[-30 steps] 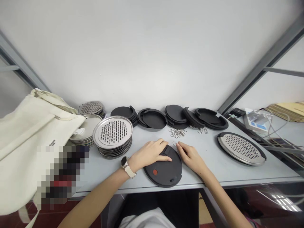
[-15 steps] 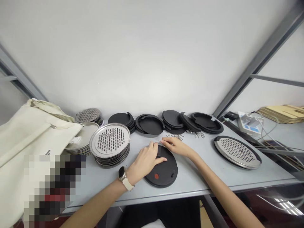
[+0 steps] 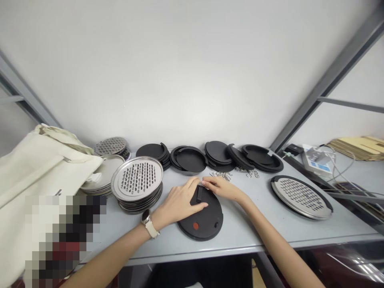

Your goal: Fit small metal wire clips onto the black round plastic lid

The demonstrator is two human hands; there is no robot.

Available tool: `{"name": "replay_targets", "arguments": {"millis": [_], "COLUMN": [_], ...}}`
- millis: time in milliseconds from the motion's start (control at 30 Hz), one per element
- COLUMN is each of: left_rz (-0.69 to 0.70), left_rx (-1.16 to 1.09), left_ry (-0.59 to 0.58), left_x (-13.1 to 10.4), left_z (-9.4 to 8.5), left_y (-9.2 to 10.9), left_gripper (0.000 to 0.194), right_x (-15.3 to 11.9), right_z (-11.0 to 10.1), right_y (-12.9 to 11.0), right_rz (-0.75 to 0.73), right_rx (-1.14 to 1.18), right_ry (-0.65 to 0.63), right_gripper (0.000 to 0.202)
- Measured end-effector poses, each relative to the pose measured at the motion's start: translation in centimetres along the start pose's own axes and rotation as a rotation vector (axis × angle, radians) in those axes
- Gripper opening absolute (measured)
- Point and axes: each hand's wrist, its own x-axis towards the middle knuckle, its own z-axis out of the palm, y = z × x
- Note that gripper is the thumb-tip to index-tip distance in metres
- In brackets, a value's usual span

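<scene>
A round black plastic cover [image 3: 207, 224] lies flat on the table in front of me, with a red-brown spot, a small dark knob and a raised black tab [image 3: 199, 193] on its surface. My left hand [image 3: 180, 200], with a watch on its wrist, grips the cover's left and far side. Its thumb stretches across the top and its fingers reach the far edge. Beside them, my right hand [image 3: 222, 188] is closed in a pinch at that edge; whatever its fingertips hold is hidden. Small metal rings [image 3: 222, 175] lie loose just beyond my hands.
Stacked metal grater discs [image 3: 138, 178] stand at left, near plain metal plates [image 3: 112, 166] and a cream bag [image 3: 51, 168]. Several black covers [image 3: 192, 158] line the wall. A grater disc in a black rim [image 3: 301, 196] lies right. Metal frame posts [image 3: 318, 84] slant at both sides.
My left hand has shifted slightly left on the cover, so the raised tab shows more clearly. The right fingertips stay at the far edge. The whole view has moved a little.
</scene>
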Motion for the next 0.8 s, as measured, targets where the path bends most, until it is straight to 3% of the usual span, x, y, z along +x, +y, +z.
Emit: {"name": "replay_targets", "arguments": {"millis": [267,800], "left_rz": [0.000,0.017], "left_rx": [-0.066,-0.104], "left_ry": [-0.030,-0.034], "left_x": [0.5,0.5], "left_z": [-0.1,0.5], "left_y": [-0.6,-2.1], "left_gripper": [0.050,0.065], "right_x": [0.3,0.0], "right_z": [0.2,0.5], "right_y": [0.0,0.5], "right_rz": [-0.014,-0.020], "right_rx": [-0.019,-0.063], "right_ry": [-0.032,-0.040], "right_gripper": [0.037,0.037]}}
